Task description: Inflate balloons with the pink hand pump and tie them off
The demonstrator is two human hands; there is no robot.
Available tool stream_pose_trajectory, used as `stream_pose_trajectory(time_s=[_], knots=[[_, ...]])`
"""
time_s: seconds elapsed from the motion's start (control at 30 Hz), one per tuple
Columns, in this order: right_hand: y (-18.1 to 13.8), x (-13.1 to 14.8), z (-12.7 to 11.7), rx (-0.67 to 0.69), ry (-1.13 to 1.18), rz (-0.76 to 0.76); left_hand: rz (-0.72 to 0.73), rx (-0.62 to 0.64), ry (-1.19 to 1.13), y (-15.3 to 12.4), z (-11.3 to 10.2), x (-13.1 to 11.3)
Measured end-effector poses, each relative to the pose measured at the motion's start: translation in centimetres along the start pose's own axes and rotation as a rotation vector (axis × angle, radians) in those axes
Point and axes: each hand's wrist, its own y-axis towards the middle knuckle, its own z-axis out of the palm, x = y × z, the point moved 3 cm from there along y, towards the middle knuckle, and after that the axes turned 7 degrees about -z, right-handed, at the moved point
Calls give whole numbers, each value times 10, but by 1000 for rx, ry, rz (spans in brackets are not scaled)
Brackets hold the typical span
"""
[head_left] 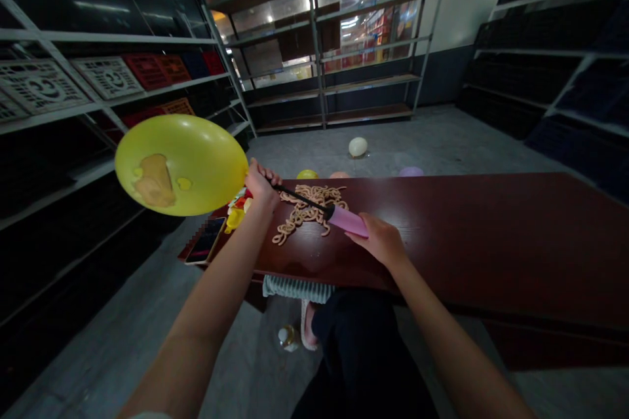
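A large inflated yellow balloon (pixel 211 150) with a tan printed shape on it extends to the left of my left hand (pixel 261 184). The fingers of that hand are closed around the balloon's neck, where it meets the black rod end of a hand balloon pump (pixel 346 220). My right hand (pixel 381 240) grips the pink barrel of the pump, with the black rod drawn out between my two hands. Under the rod, a pile of long, curly, beige uninflated balloons (pixel 304 217) lies on the dark red table (pixel 466 229).
Yellow, red and white limp pieces (pixel 236 217) and a phone or tablet (pixel 206 240) lie at the table's left end. Beyond it, a white balloon (pixel 358 146) rests on the floor. A bottle (pixel 287 338) stands below. Metal shelves (pixel 322 46) with crates (pixel 108 76) surround the area.
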Motion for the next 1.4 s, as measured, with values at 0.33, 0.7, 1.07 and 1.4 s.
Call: stream_pose_trajectory(time_s=[0.33, 0.7, 1.07, 1.4], knots=[[-1, -15, 0, -48, 1, 247, -33, 148, 75, -23, 80, 82], [3, -11, 0, 17, -30, 261, -125, 119, 121, -39, 68, 131], [0, 5, -1, 114, -70, -40, -170, -86, -25, -19, -26, 63], [1, 5, -4, -2, 20, -48, -28, 3, 11, 6, -10, 1]])
